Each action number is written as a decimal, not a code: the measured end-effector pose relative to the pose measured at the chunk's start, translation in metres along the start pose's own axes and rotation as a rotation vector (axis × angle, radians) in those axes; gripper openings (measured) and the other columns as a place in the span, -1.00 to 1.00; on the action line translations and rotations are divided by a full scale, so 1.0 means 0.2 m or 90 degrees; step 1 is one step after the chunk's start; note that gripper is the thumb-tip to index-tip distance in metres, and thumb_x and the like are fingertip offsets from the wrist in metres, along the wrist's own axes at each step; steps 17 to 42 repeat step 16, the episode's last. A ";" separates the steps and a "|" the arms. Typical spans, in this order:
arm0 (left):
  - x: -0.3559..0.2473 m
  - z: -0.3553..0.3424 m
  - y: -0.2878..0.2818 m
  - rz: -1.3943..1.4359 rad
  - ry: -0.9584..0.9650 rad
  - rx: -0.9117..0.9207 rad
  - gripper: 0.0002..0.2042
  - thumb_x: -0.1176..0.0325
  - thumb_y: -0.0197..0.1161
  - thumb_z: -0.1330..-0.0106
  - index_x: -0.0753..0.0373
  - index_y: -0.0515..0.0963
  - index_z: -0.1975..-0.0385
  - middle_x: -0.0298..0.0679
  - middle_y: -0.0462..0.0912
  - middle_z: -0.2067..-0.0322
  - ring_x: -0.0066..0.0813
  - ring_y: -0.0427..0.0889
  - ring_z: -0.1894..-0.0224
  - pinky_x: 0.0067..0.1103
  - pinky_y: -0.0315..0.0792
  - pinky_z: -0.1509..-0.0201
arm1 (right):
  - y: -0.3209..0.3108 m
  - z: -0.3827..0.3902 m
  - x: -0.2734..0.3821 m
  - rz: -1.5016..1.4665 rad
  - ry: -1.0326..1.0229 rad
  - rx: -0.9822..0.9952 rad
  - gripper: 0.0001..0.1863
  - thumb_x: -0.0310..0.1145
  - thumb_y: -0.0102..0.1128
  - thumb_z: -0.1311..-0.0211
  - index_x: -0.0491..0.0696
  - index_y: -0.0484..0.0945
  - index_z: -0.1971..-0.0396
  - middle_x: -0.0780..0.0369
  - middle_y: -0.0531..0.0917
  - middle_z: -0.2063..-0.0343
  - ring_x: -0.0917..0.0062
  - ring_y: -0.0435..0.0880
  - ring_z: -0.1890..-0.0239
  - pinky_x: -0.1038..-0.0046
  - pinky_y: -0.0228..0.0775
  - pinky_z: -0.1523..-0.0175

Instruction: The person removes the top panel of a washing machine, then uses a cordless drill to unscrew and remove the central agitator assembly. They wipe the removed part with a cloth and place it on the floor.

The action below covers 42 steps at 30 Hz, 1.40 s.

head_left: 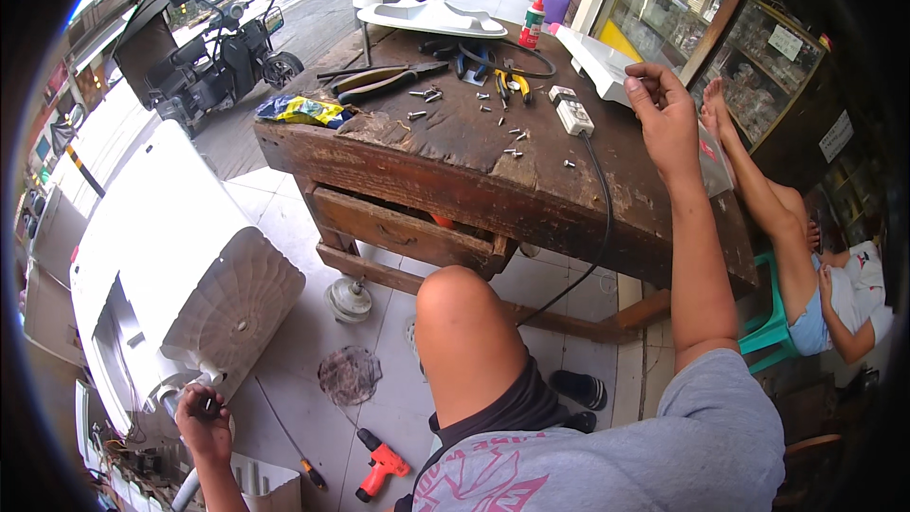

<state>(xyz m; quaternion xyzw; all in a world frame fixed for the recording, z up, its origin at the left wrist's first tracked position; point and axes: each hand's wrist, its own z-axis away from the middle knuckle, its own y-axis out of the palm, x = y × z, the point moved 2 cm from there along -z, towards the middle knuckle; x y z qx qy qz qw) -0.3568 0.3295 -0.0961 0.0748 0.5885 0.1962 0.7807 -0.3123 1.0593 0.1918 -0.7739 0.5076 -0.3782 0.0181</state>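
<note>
head view, looking down, workbench [455,161] near

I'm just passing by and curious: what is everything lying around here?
wooden workbench: one, brown, centre
loose screws: many, silver, on the bench
power strip: one, white, bench right
pliers: one, yellow-handled, bench top
air-conditioner casing: one, white, floor left
cordless drill: one, red, floor
screwdriver: one, orange-handled, floor
left hand: gripping a part at the casing's lower end
right hand: raised over the bench's right edge, fingers at a white panel
</note>
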 end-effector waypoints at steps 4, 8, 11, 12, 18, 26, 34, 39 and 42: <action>-0.10 -0.04 0.14 0.133 -0.018 -0.070 -0.70 0.03 0.18 -0.61 0.03 0.43 0.37 -0.41 0.51 0.40 -0.51 0.52 0.43 -0.58 0.35 0.46 | -0.02 -0.05 -0.09 0.156 -0.013 0.092 -0.73 -0.30 0.38 -0.39 -0.14 0.72 0.04 0.29 0.72 0.37 0.62 0.62 0.32 0.47 0.51 0.15; -0.25 -0.02 0.18 0.178 0.051 -0.092 -0.52 -0.05 0.11 -0.66 -0.02 0.26 0.57 -0.47 0.29 0.63 -0.67 0.19 0.73 -0.65 0.00 0.76 | 0.04 0.02 -0.03 0.270 0.054 0.388 -0.71 -0.29 0.40 -0.30 -0.16 0.76 0.09 0.14 0.79 0.35 0.42 0.74 0.32 0.37 0.57 0.09; -0.34 0.03 0.16 0.187 0.114 -0.169 -0.46 -0.02 0.12 -0.66 -0.05 0.17 0.64 -0.50 0.13 0.74 -0.68 0.02 0.81 -0.62 -0.12 0.80 | 0.06 0.05 0.01 0.273 0.077 0.469 -0.72 -0.32 0.39 -0.28 -0.17 0.77 0.12 0.10 0.82 0.31 0.33 0.80 0.24 0.31 0.61 0.03; -0.35 0.04 0.16 0.178 0.136 -0.186 -0.45 -0.01 0.13 -0.66 -0.06 0.14 0.66 -0.51 0.08 0.76 -0.68 -0.02 0.83 -0.61 -0.15 0.82 | 0.06 0.06 0.02 0.272 0.078 0.458 -0.72 -0.32 0.39 -0.28 -0.17 0.77 0.11 0.10 0.82 0.31 0.34 0.80 0.24 0.31 0.61 0.03; -0.36 0.06 0.13 0.189 0.105 -0.165 -0.44 0.01 0.14 -0.66 -0.06 0.14 0.68 -0.52 0.06 0.78 -0.68 -0.04 0.84 -0.60 -0.16 0.83 | 0.04 0.07 0.03 0.274 0.084 0.357 -0.72 -0.34 0.38 -0.28 -0.13 0.79 0.07 0.05 0.83 0.27 0.35 0.83 0.19 0.28 0.62 -0.01; -0.36 0.06 0.13 0.189 0.105 -0.165 -0.44 0.01 0.14 -0.66 -0.06 0.14 0.68 -0.52 0.06 0.78 -0.68 -0.04 0.84 -0.60 -0.16 0.83 | 0.04 0.07 0.03 0.274 0.084 0.357 -0.72 -0.34 0.38 -0.28 -0.13 0.79 0.07 0.05 0.83 0.27 0.35 0.83 0.19 0.28 0.62 -0.01; -0.36 0.06 0.13 0.189 0.105 -0.165 -0.44 0.01 0.14 -0.66 -0.06 0.14 0.68 -0.52 0.06 0.78 -0.68 -0.04 0.84 -0.60 -0.16 0.83 | 0.04 0.07 0.03 0.274 0.084 0.357 -0.72 -0.34 0.38 -0.28 -0.13 0.79 0.07 0.05 0.83 0.27 0.35 0.83 0.19 0.28 0.62 -0.01; -0.36 0.06 0.13 0.189 0.105 -0.165 -0.44 0.01 0.14 -0.66 -0.06 0.14 0.68 -0.52 0.06 0.78 -0.68 -0.04 0.84 -0.60 -0.16 0.83 | 0.04 0.07 0.03 0.274 0.084 0.357 -0.72 -0.34 0.38 -0.28 -0.13 0.79 0.07 0.05 0.83 0.27 0.35 0.83 0.19 0.28 0.62 -0.01; -0.36 0.06 0.13 0.189 0.105 -0.165 -0.44 0.01 0.14 -0.66 -0.06 0.14 0.68 -0.52 0.06 0.78 -0.68 -0.04 0.84 -0.60 -0.16 0.83 | 0.04 0.07 0.03 0.274 0.084 0.357 -0.72 -0.34 0.38 -0.28 -0.13 0.79 0.07 0.05 0.83 0.27 0.35 0.83 0.19 0.28 0.62 -0.01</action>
